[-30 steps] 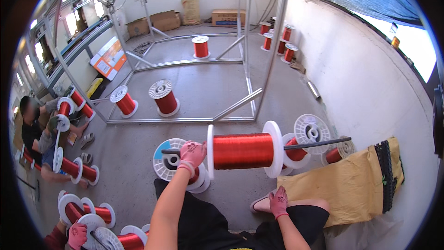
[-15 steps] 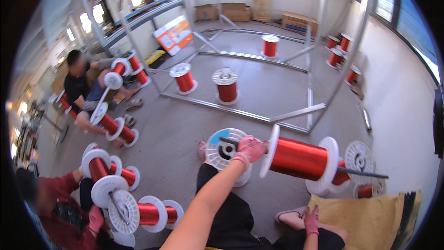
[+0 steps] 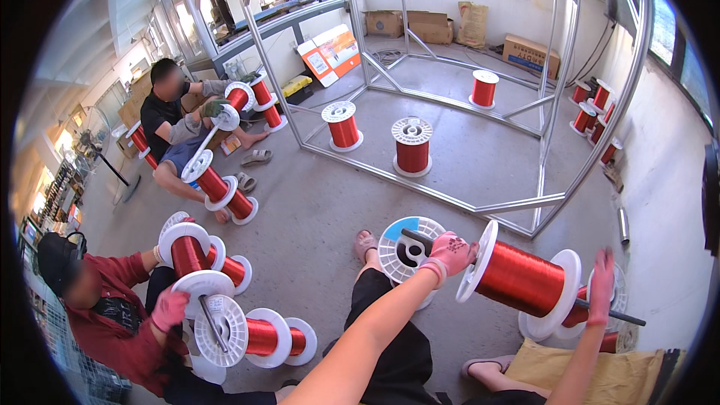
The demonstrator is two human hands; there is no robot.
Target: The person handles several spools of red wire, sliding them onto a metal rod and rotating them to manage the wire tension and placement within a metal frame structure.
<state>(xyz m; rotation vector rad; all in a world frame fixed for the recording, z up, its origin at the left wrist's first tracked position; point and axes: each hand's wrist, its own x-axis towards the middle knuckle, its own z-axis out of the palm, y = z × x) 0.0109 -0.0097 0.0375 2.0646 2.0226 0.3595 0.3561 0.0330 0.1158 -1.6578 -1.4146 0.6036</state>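
My left hand [image 3: 451,253], in a pink glove, is closed round a dark rod [image 3: 417,239] just beside a spool's left flange. That spool of red wire [image 3: 521,279], with white flanges, sits tilted on the rod. The rod's other end shows past the right flange. My right hand [image 3: 601,285], also pink-gloved, is raised next to the right flange with its fingers stretched upward. It grips nothing that I can see. Under the left hand stands a white-flanged spool [image 3: 401,261] with a blue patch on its top. More spools, partly hidden, stand behind the right hand.
Two people with spools [image 3: 191,251] sit at the left. Ahead is a metal frame [image 3: 442,191] with several red spools standing inside it. More spools [image 3: 585,118] line the right wall. Tan sacking [image 3: 559,371] lies by my right leg, and a metal cylinder [image 3: 623,225] lies near the wall.
My right hand has risen from my leg to beside the spool's right flange. My left hand still holds the rod. The whole view has shifted, and the near co-worker's gloved hand has moved up.
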